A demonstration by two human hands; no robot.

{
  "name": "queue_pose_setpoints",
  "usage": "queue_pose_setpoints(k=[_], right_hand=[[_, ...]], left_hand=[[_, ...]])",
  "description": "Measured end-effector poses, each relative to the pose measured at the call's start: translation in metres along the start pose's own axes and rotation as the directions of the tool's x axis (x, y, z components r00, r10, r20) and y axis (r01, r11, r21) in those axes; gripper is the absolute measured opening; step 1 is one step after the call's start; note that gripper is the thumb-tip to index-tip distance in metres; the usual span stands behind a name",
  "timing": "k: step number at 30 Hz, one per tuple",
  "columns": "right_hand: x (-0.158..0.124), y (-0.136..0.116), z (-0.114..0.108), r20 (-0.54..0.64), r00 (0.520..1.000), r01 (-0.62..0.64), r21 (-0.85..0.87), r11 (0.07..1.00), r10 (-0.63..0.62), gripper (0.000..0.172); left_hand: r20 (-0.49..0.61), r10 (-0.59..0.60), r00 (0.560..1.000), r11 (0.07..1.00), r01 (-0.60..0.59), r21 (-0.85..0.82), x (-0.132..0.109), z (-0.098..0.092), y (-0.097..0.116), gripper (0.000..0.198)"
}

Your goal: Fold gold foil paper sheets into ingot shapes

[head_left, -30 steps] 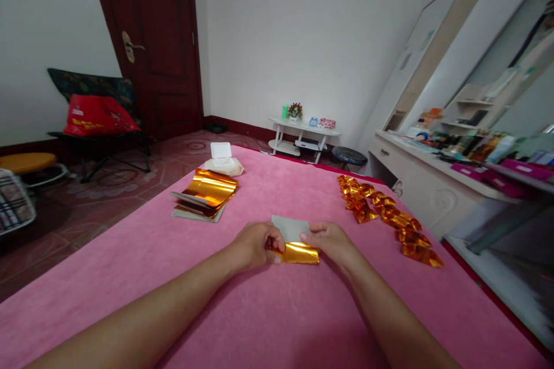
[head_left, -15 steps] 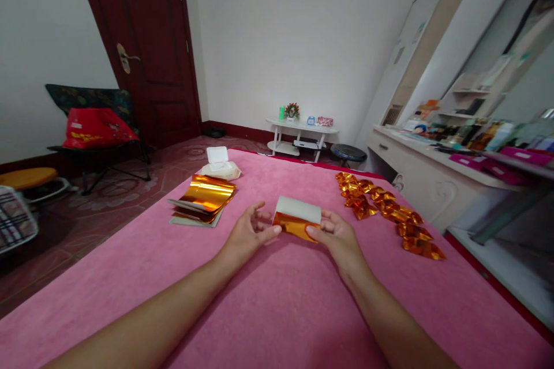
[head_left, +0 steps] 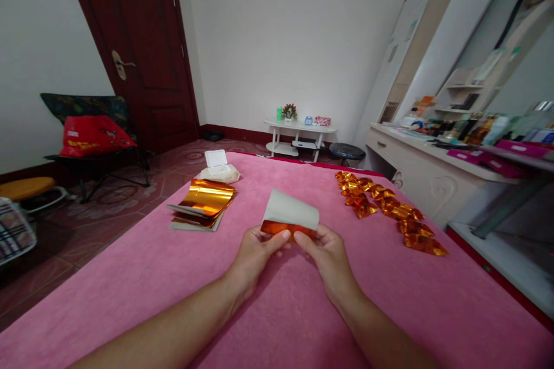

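Note:
Both my hands hold one sheet of gold foil paper (head_left: 291, 214) just above the pink cloth (head_left: 277, 311). The sheet's white back faces up and its orange-gold side shows along the near edge. My left hand (head_left: 255, 251) pinches the sheet's near left corner. My right hand (head_left: 326, 248) pinches its near right edge. A stack of flat gold foil sheets (head_left: 202, 202) lies to the left. A row of several folded gold pieces (head_left: 387, 210) runs along the right side of the cloth.
A white wipes pack (head_left: 219, 170) with its lid open sits behind the stack. A dresser (head_left: 433, 179) with bottles stands right, close to the cloth's edge. A dark door (head_left: 134, 52), a chair with a red bag (head_left: 93, 132) and a small white table (head_left: 298, 135) stand beyond.
The foil sheet was pressed flat on the cloth a second ago. Both hands have since lifted it off the cloth and tilted it up, white side showing.

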State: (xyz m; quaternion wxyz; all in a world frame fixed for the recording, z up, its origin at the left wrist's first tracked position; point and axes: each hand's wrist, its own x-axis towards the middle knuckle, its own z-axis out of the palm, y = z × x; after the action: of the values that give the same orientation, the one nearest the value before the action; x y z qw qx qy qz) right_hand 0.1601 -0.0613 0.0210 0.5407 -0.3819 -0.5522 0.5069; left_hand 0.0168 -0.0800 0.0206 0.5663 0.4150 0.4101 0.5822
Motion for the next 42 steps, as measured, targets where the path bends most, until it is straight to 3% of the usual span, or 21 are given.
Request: queue_pose_setpoints(k=[5, 13, 20, 27, 32, 36, 38, 40, 42], right_hand=[[0.002, 0.001, -0.002, 0.002, 1.000, 0.010, -0.013, 1.000, -0.010, 0.026], [-0.001, 0.001, -0.003, -0.080, 0.996, -0.037, -0.058, 0.998, 0.032, 0.029], [-0.001, 0.003, -0.006, -0.051, 0.999, 0.011, -0.037, 0.999, -0.013, 0.027], [0.000, 0.006, -0.009, -0.115, 0.993, -0.002, -0.161, 0.987, -0.017, 0.033], [-0.001, 0.007, -0.010, -0.132, 0.991, 0.011, -0.072, 0.997, -0.021, 0.030], [0.002, 0.008, -0.015, -0.251, 0.966, 0.043, -0.076, 0.996, -0.060, 0.031], [0.001, 0.006, -0.014, -0.305, 0.950, 0.048, -0.077, 0.996, -0.069, 0.030], [-0.002, 0.004, -0.008, -0.318, 0.947, 0.033, -0.032, 0.999, -0.042, 0.030], [-0.008, 0.000, 0.001, -0.275, 0.961, 0.014, 0.040, 0.999, -0.002, 0.029]], left_hand=[[-0.030, 0.114, 0.993, 0.993, -0.113, 0.023, 0.004, -0.008, 0.005, 0.023], [-0.005, 0.099, 0.995, 0.991, -0.099, 0.087, 0.001, -0.004, 0.008, 0.024], [-0.027, 0.088, 0.996, 0.987, -0.084, 0.134, 0.001, -0.004, 0.008, 0.024], [-0.054, 0.115, 0.992, 0.984, -0.106, 0.146, 0.003, -0.005, 0.006, 0.026], [-0.107, 0.121, 0.987, 0.990, -0.112, 0.089, 0.006, -0.006, 0.009, 0.026], [-0.199, 0.140, 0.970, 0.987, -0.153, -0.049, 0.010, -0.014, 0.011, 0.025], [-0.152, 0.125, 0.981, 0.985, -0.141, -0.102, 0.008, -0.014, 0.011, 0.027], [-0.004, 0.110, 0.994, 0.991, -0.110, -0.073, 0.004, -0.009, 0.010, 0.030], [0.175, 0.112, 0.978, 0.991, -0.122, 0.051, -0.002, 0.000, 0.008, 0.033]])
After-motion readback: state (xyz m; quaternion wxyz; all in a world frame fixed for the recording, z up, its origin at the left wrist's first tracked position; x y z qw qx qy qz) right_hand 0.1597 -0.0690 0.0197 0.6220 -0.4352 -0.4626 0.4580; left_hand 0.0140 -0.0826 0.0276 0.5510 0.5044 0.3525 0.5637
